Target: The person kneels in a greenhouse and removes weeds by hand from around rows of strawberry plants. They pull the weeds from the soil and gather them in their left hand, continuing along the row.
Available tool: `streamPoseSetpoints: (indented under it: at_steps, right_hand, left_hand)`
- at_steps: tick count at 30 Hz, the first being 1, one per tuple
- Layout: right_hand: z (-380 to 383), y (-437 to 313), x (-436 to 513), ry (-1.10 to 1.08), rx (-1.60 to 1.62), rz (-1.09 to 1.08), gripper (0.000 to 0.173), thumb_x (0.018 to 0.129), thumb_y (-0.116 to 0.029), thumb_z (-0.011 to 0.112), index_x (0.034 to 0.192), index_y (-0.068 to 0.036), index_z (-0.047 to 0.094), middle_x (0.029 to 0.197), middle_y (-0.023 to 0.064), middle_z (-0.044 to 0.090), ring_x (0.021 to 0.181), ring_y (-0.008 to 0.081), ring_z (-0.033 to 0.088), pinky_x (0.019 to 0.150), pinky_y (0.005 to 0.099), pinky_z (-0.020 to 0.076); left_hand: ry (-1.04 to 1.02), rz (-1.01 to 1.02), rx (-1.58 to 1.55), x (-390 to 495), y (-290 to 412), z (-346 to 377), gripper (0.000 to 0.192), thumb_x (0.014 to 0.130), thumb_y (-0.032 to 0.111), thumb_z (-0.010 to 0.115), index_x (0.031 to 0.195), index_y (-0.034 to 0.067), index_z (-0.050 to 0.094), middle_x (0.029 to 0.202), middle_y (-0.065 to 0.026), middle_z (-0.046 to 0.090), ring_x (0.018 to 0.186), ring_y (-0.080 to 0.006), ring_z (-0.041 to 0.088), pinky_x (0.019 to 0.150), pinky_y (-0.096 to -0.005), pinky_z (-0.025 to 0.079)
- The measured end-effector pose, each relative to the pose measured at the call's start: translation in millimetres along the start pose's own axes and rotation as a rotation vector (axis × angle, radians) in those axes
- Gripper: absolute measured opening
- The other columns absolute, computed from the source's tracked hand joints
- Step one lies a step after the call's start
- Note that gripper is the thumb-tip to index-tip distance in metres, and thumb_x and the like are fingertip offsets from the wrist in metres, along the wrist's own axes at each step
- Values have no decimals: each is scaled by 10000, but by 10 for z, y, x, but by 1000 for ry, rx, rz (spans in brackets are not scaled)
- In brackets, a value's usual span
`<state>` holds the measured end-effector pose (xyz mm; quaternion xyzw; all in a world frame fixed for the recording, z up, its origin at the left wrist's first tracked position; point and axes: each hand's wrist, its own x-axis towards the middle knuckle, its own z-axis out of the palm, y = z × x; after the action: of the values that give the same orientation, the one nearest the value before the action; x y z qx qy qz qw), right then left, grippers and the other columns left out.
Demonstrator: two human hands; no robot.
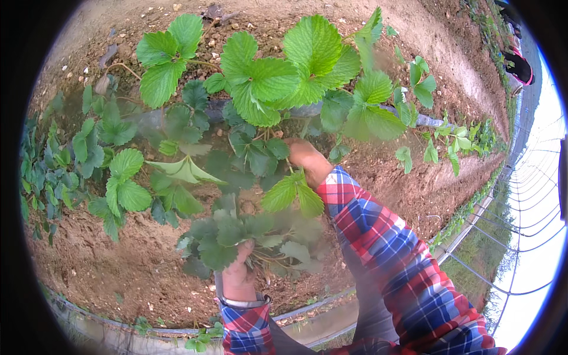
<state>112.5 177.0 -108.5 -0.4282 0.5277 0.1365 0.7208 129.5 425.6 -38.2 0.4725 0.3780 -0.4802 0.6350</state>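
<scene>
My left hand [239, 275] is low in the view, wrapped around a loose bunch of strawberry plants [226, 235]. Leaves cover most of its fingers, while bare stems stick out to the right of the thumb. Farther forward, my right hand [307, 159] reaches down beside the crown of a leafy strawberry plant [262, 153]. Its fingertips are hidden behind foliage and soil, so their grip cannot be made out. Large bright green strawberry leaves [275, 80] spread above that hand. A smaller leaf cluster [295, 195] hangs just below its wrist.
A dark irrigation pipe [301, 110] runs across the brown soil bed [133, 262] under the leaves. More strawberry plants [57, 173] crowd the left. A greenhouse frame of metal hoops [501, 290] rises at right. Another person [517, 66] is at the upper right.
</scene>
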Motion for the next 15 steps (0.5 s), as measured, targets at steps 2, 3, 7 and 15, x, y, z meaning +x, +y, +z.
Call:
streamPoseSetpoints:
  at_steps: [2, 3, 7, 15]
  right_hand:
    - [8, -46, -15, 29, 345, 155, 158, 786, -147, 608, 891, -33, 642, 783, 56, 630, 643, 147, 600, 504, 308, 479]
    - [11, -57, -31, 30, 305, 180, 165, 808, -157, 595, 909, -39, 651, 758, 41, 632, 596, 147, 589, 496, 298, 471]
    - [-55, -123, -59, -89, 23, -61, 233, 851, -177, 531, 988, -14, 627, 832, 58, 656, 705, 161, 618, 620, 316, 486]
    - [-289, -410, 30, 307, -1720, -706, 233, 700, -140, 559, 920, -84, 612, 923, 107, 618, 876, 323, 590, 723, 426, 480]
  left_hand:
    - [-54, 37, -22, 11, -1, 13, 345, 764, 151, 595, 1044, -47, 557, 974, -165, 626, 871, -289, 629, 785, -392, 525]
    - [-28, 6, 1, 16, 2, 28, 350, 766, 151, 592, 1051, -49, 554, 977, -166, 625, 878, -291, 627, 791, -395, 524]
    - [-7, 29, 0, 20, 27, 110, 363, 769, 153, 587, 1066, -53, 549, 994, -170, 620, 901, -295, 622, 808, -403, 519]
    - [-22, 32, -55, -9, 106, 160, 386, 770, 131, 591, 1108, -41, 521, 1015, -166, 613, 906, -305, 621, 807, -429, 520]
